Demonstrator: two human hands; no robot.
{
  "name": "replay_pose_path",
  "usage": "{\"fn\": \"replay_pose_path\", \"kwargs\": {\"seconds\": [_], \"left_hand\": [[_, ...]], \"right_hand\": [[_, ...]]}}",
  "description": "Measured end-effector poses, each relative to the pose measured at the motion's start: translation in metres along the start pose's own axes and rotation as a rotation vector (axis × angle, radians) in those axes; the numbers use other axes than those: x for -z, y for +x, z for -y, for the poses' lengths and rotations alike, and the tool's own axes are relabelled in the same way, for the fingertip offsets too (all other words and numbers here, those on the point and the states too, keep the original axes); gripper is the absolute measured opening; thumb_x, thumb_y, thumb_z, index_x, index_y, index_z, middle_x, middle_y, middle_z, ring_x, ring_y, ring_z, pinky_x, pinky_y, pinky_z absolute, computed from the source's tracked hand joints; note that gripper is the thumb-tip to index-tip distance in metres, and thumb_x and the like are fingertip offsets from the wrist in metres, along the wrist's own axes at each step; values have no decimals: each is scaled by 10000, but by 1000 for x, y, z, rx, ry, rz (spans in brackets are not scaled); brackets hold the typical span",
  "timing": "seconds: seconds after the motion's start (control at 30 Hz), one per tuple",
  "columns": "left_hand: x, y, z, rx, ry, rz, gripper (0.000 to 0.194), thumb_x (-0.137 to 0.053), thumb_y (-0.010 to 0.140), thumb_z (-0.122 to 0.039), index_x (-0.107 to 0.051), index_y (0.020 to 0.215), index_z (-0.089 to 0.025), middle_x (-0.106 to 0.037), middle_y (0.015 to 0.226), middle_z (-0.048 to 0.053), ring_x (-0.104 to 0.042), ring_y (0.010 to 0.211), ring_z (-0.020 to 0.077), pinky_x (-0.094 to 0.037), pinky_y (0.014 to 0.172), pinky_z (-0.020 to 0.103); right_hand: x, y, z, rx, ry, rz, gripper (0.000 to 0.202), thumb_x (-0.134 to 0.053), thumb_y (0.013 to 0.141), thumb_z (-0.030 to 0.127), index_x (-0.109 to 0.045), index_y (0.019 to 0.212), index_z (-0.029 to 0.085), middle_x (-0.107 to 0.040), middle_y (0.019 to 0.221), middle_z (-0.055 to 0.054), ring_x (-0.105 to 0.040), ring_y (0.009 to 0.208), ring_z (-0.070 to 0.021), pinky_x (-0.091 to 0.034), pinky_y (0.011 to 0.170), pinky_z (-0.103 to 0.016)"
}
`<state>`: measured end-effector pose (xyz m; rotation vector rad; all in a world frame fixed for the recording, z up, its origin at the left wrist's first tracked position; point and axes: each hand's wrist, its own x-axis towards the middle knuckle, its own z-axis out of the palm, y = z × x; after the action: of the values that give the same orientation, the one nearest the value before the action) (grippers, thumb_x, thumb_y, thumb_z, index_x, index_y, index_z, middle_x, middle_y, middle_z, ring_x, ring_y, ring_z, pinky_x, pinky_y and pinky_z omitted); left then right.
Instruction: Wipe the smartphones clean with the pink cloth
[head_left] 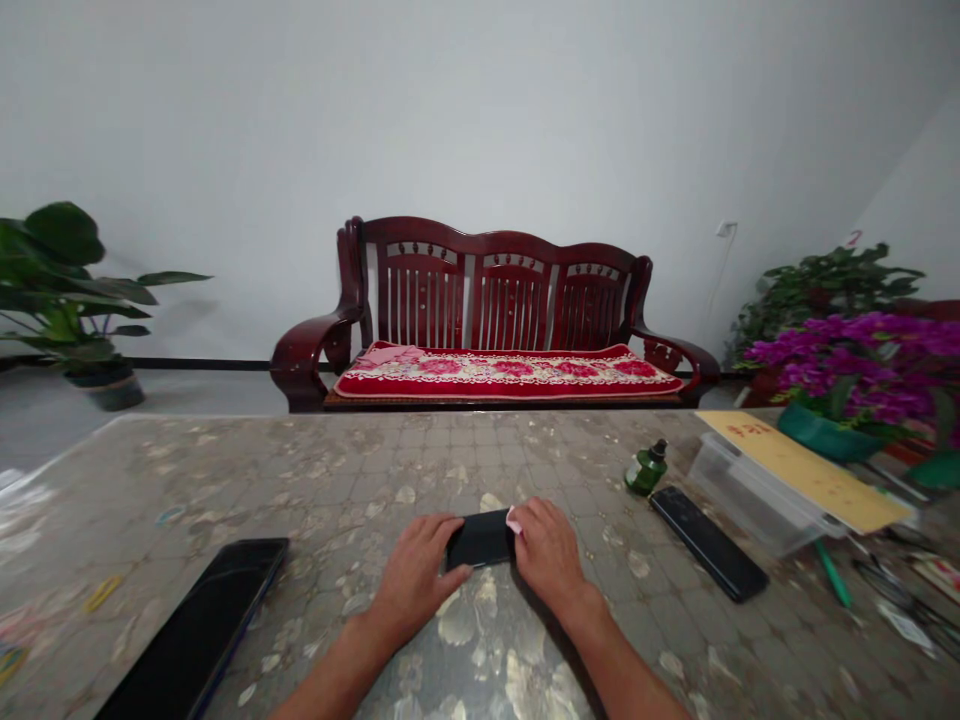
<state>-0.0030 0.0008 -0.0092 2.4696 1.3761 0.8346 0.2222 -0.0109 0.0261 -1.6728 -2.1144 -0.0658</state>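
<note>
Okay, our left hand point(414, 562) grips the flat black rectangular phone point(481, 539) on the grey floral bench point(315, 480), right hand point(549, 555) pinches pale-pink crumpled tissue point(513, 521); phone's likely light, stiff, slippery, crackable, so edges suit us best.

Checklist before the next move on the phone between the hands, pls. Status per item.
1. Left hand on the phone: ok, thumb and fingers at its left end.
2. Pink cloth in right hand: ok, at the phone's right end.
3. Whole screen in view: not ok, right hand hides the right end.
4. Screen free of marks: cannot tell, too blurred.
5. Bottle standing, apart from the hands: ok.
6. Tablet and second phone apart from the hands: ok.
</note>
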Motion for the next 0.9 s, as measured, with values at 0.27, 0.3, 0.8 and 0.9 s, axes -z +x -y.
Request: {"fn": "replay_pose_path", "kwargs": {"seconds": [0.27, 0.3, 0.8, 0.9], "left_hand": [[0, 0, 1, 0, 11, 16, 480, -701, 786, -255, -606, 1254, -202, -642, 1236, 101, -577, 1129, 299, -449, 1003, 466], [-1, 0, 1, 1, 14, 25, 485, -699, 788, -253, -606, 1261, -200, -640, 1243, 104, -574, 1135, 301, -447, 1007, 468], [8, 5, -4, -5, 92, 117, 445, -702, 854, -284, -615, 1280, -191, -631, 1271, 119, -573, 1149, 301, -462, 1018, 450], [12, 9, -8, -2, 119, 143, 316, -637, 915, -254, -643, 1226, -196, -668, 1193, 95, -600, 1102, 272, -476, 1001, 413]], "right_hand": [[1, -4, -1, 61, 76, 34, 194, -550, 830, 66, -660, 870, 220, -628, 877, -24, -554, 887, -190, -364, 792, -279], [1, -3, -3, 44, 56, 24, 190, -546, 840, 72, -661, 871, 220, -631, 879, -27, -552, 889, -194, -362, 798, -286], [1, -6, -4, 65, 75, 23, 203, -537, 789, 50, -646, 824, 219, -615, 845, -23, -554, 847, -186, -358, 761, -281], [3, -3, -11, 2, 29, 3, 205, -528, 812, 56, -655, 842, 215, -629, 864, -34, -559, 868, -196, -361, 777, -289]]}}
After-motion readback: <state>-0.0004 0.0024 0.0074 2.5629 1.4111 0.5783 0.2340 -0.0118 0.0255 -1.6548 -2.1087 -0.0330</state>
